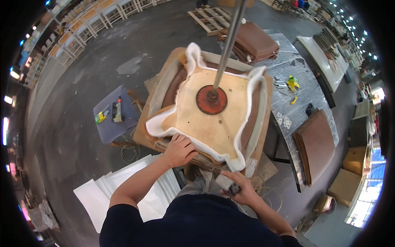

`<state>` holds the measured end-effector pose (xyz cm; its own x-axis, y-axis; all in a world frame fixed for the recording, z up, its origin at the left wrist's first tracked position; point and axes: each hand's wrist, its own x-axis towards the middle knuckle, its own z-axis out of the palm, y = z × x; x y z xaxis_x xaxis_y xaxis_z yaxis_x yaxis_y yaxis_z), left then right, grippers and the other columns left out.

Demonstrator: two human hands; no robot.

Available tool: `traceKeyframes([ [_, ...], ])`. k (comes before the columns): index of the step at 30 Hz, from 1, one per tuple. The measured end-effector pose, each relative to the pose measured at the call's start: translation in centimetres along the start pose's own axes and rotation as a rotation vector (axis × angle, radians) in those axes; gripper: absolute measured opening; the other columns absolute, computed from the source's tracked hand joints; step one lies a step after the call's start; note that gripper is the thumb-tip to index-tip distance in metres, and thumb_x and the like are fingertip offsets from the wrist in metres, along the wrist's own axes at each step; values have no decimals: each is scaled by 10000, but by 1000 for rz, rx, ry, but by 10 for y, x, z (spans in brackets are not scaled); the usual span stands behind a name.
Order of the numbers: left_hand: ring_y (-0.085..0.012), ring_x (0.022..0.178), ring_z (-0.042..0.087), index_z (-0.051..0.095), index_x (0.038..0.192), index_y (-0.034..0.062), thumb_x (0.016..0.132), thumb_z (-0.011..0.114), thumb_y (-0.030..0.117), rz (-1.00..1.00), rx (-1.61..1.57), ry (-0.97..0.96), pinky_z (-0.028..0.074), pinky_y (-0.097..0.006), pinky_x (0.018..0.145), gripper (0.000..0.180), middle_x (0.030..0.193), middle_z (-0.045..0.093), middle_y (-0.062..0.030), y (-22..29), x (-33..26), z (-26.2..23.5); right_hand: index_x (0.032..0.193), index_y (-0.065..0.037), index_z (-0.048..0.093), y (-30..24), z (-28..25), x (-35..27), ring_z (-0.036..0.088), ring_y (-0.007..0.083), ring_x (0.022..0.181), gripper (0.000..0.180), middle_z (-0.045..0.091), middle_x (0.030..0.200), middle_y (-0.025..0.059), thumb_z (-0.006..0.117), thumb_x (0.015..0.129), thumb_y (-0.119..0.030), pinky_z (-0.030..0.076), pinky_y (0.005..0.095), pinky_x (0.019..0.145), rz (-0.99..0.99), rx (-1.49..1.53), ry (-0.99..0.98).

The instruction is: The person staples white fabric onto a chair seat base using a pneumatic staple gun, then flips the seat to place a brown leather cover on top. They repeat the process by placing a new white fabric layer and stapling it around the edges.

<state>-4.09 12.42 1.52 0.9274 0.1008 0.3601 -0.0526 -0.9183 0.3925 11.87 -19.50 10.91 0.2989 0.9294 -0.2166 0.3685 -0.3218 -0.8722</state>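
Observation:
A wooden seat board (197,119) lies face up, ringed by white foam padding (158,126) and brown cover material (170,94). A red round plate (212,100) on a metal rod (227,45) presses on its middle. At the near edge, my left hand (180,151) has its fingers bent over the foam padding, gripping it. My right hand (243,188), near the padding's near right corner, is wrapped round a grey block-shaped tool (225,183) with a dark end. The fingers partly hide this tool, and its exact kind is unclear.
On the left, a small stand (119,132) carries a nail-gun-like tool (118,111). White foam sheets (98,201) lie near my left side. The right-hand table (284,105) holds brown cover stacks (319,146) and a yellow packet (293,83). A pallet (210,18) lies beyond.

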Motion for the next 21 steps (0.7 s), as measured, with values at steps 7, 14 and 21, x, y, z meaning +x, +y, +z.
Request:
traceKeyframes([
  [7, -324, 875, 621, 703, 856, 131, 952, 834, 263, -177, -128, 20, 444, -479, 806, 209, 884, 605, -70, 40, 31, 52, 1537, -93, 668, 58, -12, 9, 719, 322, 1294, 766, 743, 1374, 189, 966, 832, -59, 557, 424, 1114, 49, 10, 480],
  [14, -335, 966, 640, 744, 974, 114, 932, 847, 284, -148, -153, -18, 474, -495, 857, 204, 978, 626, -89, 76, 81, 73, 1541, -55, 652, 88, -35, 16, 700, 273, 1315, 780, 729, 1401, 163, 956, 824, 0, 536, 401, 1135, 120, 74, 577],
  [21, -338, 992, 649, 766, 970, 116, 930, 835, 295, -89, -94, -150, 495, -500, 888, 197, 999, 640, -96, 89, 139, 120, 1538, -73, 660, 87, -65, 24, 720, 309, 1297, 774, 736, 1382, 181, 969, 828, -49, 553, 414, 1118, 102, -61, 464],
])
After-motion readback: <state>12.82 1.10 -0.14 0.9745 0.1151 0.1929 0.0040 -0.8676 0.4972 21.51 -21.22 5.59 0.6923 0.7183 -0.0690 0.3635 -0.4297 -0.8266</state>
